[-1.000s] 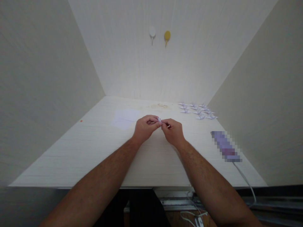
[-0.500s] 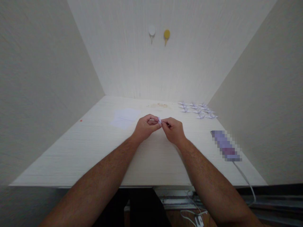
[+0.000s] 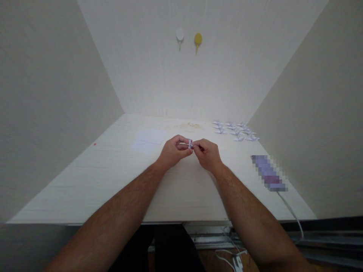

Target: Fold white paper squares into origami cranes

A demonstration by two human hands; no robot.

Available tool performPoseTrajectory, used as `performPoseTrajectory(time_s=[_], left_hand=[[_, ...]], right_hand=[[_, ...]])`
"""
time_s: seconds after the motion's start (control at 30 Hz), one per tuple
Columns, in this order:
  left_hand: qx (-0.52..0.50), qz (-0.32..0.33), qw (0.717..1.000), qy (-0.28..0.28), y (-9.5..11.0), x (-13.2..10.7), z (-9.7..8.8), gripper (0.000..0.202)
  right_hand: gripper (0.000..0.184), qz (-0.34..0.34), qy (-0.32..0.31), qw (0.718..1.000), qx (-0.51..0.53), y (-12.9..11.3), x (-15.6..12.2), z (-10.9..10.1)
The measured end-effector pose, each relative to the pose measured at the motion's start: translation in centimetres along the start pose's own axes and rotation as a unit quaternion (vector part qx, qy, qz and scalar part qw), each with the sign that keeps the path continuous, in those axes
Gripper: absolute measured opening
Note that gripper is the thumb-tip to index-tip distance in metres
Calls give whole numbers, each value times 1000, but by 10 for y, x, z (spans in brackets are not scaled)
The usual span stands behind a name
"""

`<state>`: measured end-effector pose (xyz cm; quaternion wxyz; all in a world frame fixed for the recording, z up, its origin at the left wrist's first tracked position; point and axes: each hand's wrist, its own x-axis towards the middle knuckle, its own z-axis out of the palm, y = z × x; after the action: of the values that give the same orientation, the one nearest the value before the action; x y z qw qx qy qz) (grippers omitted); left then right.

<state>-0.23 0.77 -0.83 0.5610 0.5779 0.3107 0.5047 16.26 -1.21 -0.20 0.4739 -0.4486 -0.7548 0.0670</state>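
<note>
Pale walls (image 3: 153, 71) enclose a white counter (image 3: 93, 177) (origami cranes (image 3: 238, 133) far right) — left hand (image 3: 172, 153) and right hand (image 3: 208, 154) clamp folded paper (image 3: 190, 143) between fingers (image 3: 185, 153).

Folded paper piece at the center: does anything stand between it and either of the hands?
Nothing visible does. The left hand and right hand both have fingertips on the folded paper piece. The paper cranes sit apart, toward the back right corner, outside that space.
</note>
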Motion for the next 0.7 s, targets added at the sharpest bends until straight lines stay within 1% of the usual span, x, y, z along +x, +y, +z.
performPoseTrajectory(time_s=[0.2, 0.3, 0.43, 0.53, 0.63, 0.7], left_hand=[[-4, 2, 1000, -24, 4, 0, 1, 38], [-3, -9, 1000, -23, 6, -1, 0, 33], [5, -19, 1000, 0, 4, 1, -1, 24], [34, -17, 999, 26, 0, 2, -1, 17], [76, 9, 996, 50, -5, 3, -1, 16], [101, 28, 993, 57, -7, 2, -1, 18]], right_hand=[[17, 52, 14, 998, 33, -3, 1, -3], [16, 74, 15, 995, 60, -1, 1, -3], [14, 114, -9, 989, 99, 1, 0, 0], [14, 134, -31, 984, 110, 1, -1, 3], [15, 123, -48, 987, 92, -2, -2, 4], [18, 112, -51, 989, 81, -2, -3, 4]])
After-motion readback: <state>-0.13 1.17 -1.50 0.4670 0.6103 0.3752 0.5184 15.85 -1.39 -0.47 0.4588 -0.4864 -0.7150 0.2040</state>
